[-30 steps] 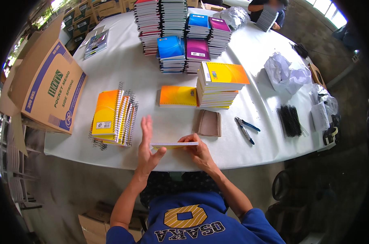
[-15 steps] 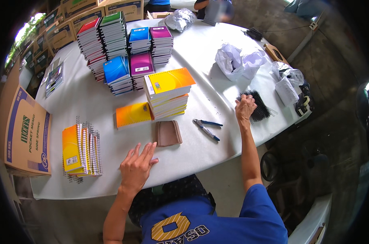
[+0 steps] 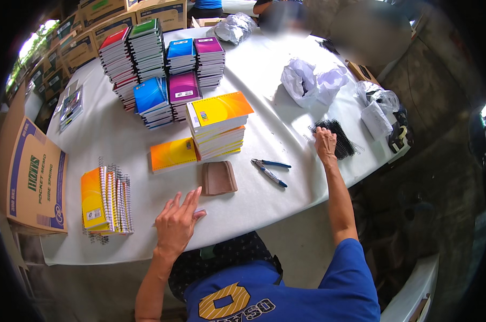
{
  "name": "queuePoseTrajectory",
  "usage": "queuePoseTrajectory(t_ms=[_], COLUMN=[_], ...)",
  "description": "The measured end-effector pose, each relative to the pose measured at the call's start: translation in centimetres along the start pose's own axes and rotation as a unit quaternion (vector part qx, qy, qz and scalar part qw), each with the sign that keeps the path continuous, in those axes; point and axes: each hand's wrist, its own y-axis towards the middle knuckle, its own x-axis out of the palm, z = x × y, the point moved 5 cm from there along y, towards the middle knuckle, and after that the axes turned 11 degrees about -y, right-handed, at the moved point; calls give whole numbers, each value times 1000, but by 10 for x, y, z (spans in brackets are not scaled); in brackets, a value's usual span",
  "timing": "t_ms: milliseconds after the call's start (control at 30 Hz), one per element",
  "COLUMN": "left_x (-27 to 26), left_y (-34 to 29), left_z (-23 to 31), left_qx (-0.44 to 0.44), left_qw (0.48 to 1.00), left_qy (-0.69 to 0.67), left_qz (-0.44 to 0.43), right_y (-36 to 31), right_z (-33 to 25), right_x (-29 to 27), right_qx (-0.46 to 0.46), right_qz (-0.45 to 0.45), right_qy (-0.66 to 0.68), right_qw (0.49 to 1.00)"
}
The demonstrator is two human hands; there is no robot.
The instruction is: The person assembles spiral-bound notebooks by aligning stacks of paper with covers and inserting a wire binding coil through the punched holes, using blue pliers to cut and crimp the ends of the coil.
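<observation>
My left hand [image 3: 177, 222] is open on the near part of the table, its fingers spread. Beside its fingertips lies a brown block with a hollowed top [image 3: 219, 178]. At the right, my right hand [image 3: 325, 144] has its fingers closed at the left edge of a heap of black spiral binding coils [image 3: 340, 140]; how many coils it grips is hidden. Between the hands lie blue-handled pliers [image 3: 271, 172], jaws toward the far left. Behind the block rises a stack of yellow-orange notebooks [image 3: 219, 121], with another notebook [image 3: 173, 154] flat beside it.
Yellow notebooks with coils through their edges [image 3: 106, 199] are piled at the left, near a cardboard box [image 3: 36, 177]. Stacks of red, green, blue and purple notebooks [image 3: 154, 96] stand farther back. White plastic bags [image 3: 312, 83] lie at the far right of the white table [image 3: 264, 225].
My right hand has shifted slightly at the coil heap, its fingers drawing in at the left edge. My left hand stays nearly in place. The whole view has shifted a little.
</observation>
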Motion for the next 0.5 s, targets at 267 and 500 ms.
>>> queuePoseTrajectory(t_ms=[267,500], left_x=[-1,4], left_y=[-1,0], left_z=[-4,-9], left_qx=[-22,-21], left_qw=[1000,1000], left_qy=[-8,12], left_qz=[4,-18], right_y=[15,-50], right_z=[-16,-152], right_x=[-79,-213], right_qx=[-64,-193], right_qz=[101,31], right_qy=[83,475], right_qw=[989,858])
